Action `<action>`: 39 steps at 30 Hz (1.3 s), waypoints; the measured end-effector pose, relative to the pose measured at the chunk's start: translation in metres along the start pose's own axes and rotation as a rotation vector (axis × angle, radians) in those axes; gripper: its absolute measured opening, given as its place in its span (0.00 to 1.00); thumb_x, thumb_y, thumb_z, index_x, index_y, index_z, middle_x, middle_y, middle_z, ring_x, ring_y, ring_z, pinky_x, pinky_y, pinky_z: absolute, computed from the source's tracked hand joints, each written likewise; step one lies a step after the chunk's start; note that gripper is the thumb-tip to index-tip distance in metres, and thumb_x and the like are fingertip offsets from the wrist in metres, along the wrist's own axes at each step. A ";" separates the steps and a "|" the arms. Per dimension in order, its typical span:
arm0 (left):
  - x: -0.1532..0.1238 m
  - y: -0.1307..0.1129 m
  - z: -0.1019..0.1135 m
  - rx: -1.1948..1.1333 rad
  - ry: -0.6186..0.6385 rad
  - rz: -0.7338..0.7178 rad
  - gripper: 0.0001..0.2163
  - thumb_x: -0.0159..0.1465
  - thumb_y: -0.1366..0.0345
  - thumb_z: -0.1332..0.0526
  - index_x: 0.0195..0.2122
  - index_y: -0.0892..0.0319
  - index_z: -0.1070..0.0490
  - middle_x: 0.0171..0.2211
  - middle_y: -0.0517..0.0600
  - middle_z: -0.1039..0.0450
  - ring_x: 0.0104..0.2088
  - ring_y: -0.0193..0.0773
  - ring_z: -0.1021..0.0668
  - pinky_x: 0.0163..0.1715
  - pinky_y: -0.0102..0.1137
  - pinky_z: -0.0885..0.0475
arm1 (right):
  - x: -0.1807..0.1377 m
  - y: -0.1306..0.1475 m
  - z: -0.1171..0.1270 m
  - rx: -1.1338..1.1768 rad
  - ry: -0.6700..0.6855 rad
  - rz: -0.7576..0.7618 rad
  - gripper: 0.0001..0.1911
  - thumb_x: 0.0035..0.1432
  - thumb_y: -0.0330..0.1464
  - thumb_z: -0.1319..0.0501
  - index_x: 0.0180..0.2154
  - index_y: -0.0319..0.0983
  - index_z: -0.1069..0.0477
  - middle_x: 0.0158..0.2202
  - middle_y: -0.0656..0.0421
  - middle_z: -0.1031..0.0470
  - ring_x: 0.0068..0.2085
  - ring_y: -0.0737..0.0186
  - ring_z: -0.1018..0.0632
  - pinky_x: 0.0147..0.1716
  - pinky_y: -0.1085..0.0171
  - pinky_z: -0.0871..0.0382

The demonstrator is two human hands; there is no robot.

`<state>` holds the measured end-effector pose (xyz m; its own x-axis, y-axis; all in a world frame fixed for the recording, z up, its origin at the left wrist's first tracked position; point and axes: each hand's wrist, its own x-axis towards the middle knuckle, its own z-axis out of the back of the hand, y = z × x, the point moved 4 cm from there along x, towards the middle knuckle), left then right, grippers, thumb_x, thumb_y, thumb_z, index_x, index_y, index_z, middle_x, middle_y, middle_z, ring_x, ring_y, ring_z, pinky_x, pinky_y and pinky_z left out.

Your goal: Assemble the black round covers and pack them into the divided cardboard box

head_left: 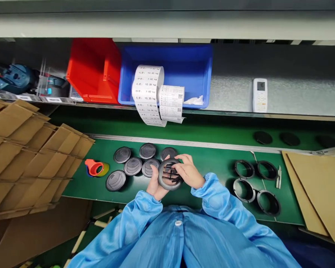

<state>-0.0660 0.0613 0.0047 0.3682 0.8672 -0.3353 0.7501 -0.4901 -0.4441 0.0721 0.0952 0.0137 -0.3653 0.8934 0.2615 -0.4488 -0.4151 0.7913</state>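
A round black air vent [170,186] with a smooth ring and open slats is held up in front of me, above the green bench. My left hand [155,187] grips its ring from the left and below, thumb along the edge. From the right, my right hand [191,173] has its fingers bent onto the slats and upper rim; the fingertips are partly hidden. Just behind and to the left, several similar round vents [133,166] lie on the bench with their slats closed. Several empty black rings [275,206] sit at the right.
Cardboard dividers [39,149] stand at left beside an orange-and-yellow tape holder [95,168]. On the shelf are a red bin [86,78], a blue bin [190,70] with label rolls [147,93], and a white remote [260,96]. Cardboard sheets [318,186] lie at right. Dark discs [262,137] line the back.
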 end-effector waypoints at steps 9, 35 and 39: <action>0.008 0.017 -0.003 0.003 0.012 0.100 0.40 0.60 0.36 0.46 0.69 0.51 0.48 0.55 0.61 0.28 0.56 0.59 0.26 0.58 0.56 0.34 | -0.053 0.004 0.015 0.154 -0.347 -0.122 0.30 0.72 0.47 0.62 0.56 0.45 0.27 0.60 0.53 0.34 0.62 0.53 0.36 0.63 0.48 0.44; 0.015 0.077 0.088 0.392 -0.424 0.556 0.26 0.70 0.63 0.47 0.69 0.60 0.47 0.56 0.57 0.27 0.61 0.46 0.30 0.62 0.39 0.35 | -0.235 -0.208 0.082 -0.725 -0.376 -1.108 0.57 0.52 0.59 0.39 0.69 0.29 0.54 0.67 0.28 0.53 0.66 0.26 0.47 0.60 0.33 0.60; 0.002 0.074 0.100 0.359 -0.507 0.503 0.27 0.69 0.65 0.46 0.68 0.65 0.48 0.55 0.60 0.26 0.61 0.47 0.30 0.62 0.37 0.34 | -0.193 -0.194 0.025 -0.641 -0.241 -0.860 0.59 0.48 0.58 0.35 0.70 0.33 0.53 0.70 0.33 0.58 0.68 0.27 0.51 0.62 0.35 0.62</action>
<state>-0.0649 0.0182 -0.1115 0.2558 0.4309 -0.8654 0.3059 -0.8853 -0.3504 0.2502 0.0080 -0.1767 0.4104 0.9080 -0.0840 -0.8428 0.4128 0.3454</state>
